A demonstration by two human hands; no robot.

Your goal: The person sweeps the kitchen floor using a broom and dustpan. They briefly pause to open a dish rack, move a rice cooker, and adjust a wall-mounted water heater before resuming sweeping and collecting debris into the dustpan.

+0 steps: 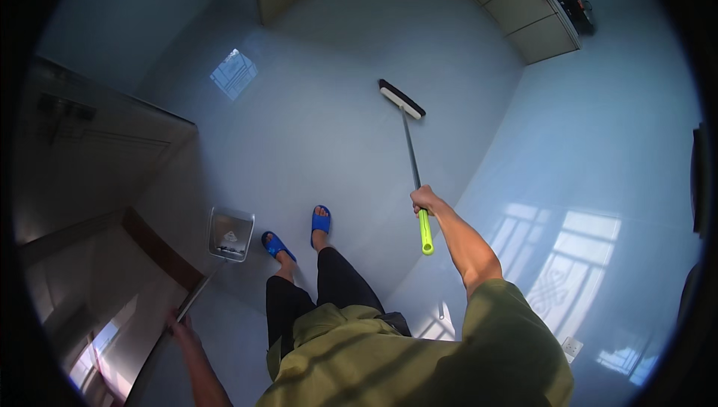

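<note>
My right hand [427,200] grips the grey pole [411,152] of a broom, just above its lime-green end grip [426,233]. At the pole's far end, the broom head [401,100], a white block with dark bristles, rests on the floor ahead of me. Low on the left, my left hand [179,325] is closed around the long, thin handle [196,296] of a dustpan. The dustpan's pan [242,225] is at floor level to the left of my feet, with a pale scrap [230,236] and some dark bits inside. My left fingers are partly in shadow.
My feet in blue slippers [321,221] stand on the smooth grey floor [314,126]. A door [106,149] and a brown wooden edge [160,250] are on the left. Base cabinets [521,9] reach in from the upper right. A glossy wall [538,183] with a socket [572,346] rises on the right.
</note>
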